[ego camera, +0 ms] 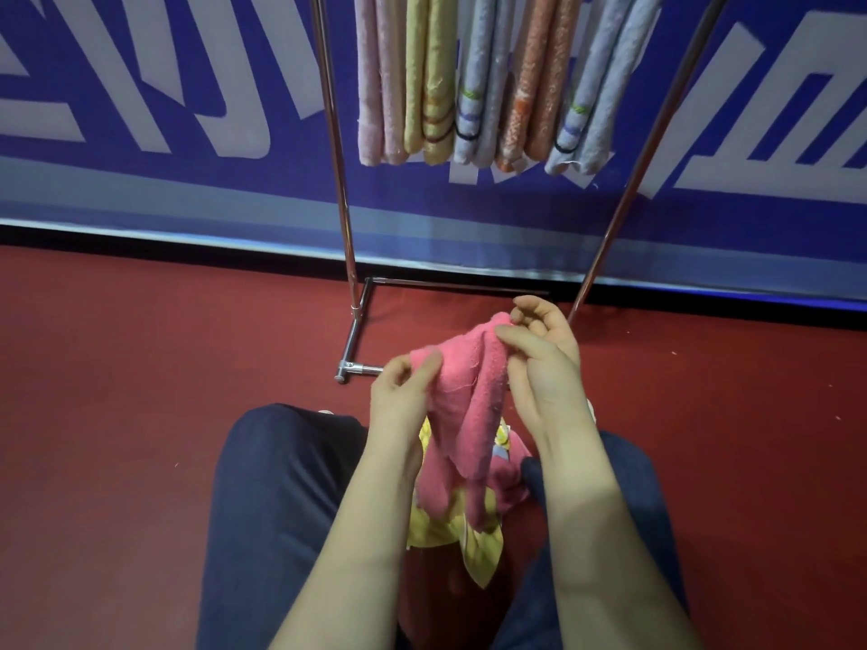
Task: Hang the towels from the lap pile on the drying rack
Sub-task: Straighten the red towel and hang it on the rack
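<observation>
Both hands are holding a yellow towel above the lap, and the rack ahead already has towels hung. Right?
Not quite. In the head view the towel held by the left hand and right hand is pink; a yellow towel lies below in the lap. The rack does carry hung towels.

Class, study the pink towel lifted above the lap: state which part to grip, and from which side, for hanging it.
Grip the pink towel by its upper edge, one pinch from each side, as the left hand and right hand do. Its length hangs down bunched, so spreading that edge apart should open it for the drying rack.
</observation>
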A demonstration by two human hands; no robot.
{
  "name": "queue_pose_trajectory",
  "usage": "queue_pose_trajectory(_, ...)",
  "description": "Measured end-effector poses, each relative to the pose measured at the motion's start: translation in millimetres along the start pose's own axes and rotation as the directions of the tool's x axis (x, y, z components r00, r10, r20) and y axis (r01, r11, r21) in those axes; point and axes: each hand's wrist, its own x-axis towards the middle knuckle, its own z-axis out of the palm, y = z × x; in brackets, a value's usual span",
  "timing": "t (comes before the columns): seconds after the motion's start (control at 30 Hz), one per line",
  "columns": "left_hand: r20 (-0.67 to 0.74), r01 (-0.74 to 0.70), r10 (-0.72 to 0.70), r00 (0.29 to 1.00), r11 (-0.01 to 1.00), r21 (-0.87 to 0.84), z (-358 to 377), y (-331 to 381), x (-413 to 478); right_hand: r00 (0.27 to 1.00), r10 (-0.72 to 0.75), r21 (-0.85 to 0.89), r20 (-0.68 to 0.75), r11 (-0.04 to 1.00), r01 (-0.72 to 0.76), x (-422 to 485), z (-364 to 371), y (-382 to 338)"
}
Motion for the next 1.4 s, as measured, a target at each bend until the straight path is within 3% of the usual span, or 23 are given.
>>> queue_pose_trajectory(0.1,-0.008,-0.237,0.238,0.971,0.969,0.063,1.7,10.0,-2.8,0.999,-0.037,-0.274,0.008,0.961,0.038,-8.0,-7.1,-2.5)
queue_pose_trajectory(0.17,0.025,-0.296,0.296,0.955,0.948,0.115,4.2,18.3,-5.0,0.999,-0.028,-0.487,0.033,0.872,0.041,-12.8,-14.8,-1.9)
queue_pose_trajectory(0.3,0.147,-0.240,0.229,0.962,0.969,0.062,11.5,39.1,-21.6,0.989,0.124,-0.840,0.081,0.543,0.000,-18.2,-32.5,-3.1)
queue_pose_trajectory(0.37,0.273,-0.226,0.193,0.943,0.970,0.095,16.0,47.5,-34.4,0.976,0.177,-0.921,0.123,0.388,0.046,-20.6,-37.3,-8.0)
queue_pose_trajectory(0.4,0.326,-0.235,0.178,0.929,0.961,0.144,17.3,49.6,-39.5,0.969,0.177,-0.906,0.173,0.415,0.086,-22.5,-36.7,-11.2)
queue_pose_trajectory(0.53,0.427,-0.299,0.166,0.889,0.916,0.267,14.0,57.8,-45.6,0.885,0.132,-0.670,0.446,0.705,0.233,-30.0,-21.7,-27.3)
queue_pose_trajectory(0.67,0.491,-0.494,0.256,0.833,0.744,0.449,9.0,61.6,-42.3,0.825,0.161,-0.598,0.542,0.763,0.244,-32.1,-12.8,-32.9)
queue_pose_trajectory(0.77,0.475,-0.542,0.325,0.818,0.712,0.446,3.9,61.0,-38.5,0.853,0.169,-0.626,0.494,0.750,0.214,-33.1,-15.5,-34.6)
queue_pose_trajectory(0.9,0.438,-0.523,0.364,0.822,0.787,0.329,-0.7,63.7,-36.8,0.860,0.194,-0.623,0.471,0.764,0.168,-34.0,-20.0,-35.5)
queue_pose_trajectory(1.17,0.339,-0.525,0.434,0.834,0.813,0.251,-0.4,56.7,-29.8,0.952,0.077,-0.772,0.297,0.606,0.192,-28.2,-20.0,-30.9)
queue_pose_trajectory(1.3,0.322,-0.516,0.422,0.847,0.799,0.310,1.4,45.4,-20.3,0.994,-0.039,-0.541,0.104,0.837,0.090,-27.7,-10.3,-38.1)
queue_pose_trajectory(1.4,0.434,-0.505,0.338,0.835,0.783,0.362,0.6,31.8,-15.8,0.998,-0.051,-0.300,-0.024,0.953,0.041,-24.2,-6.1,-45.1)
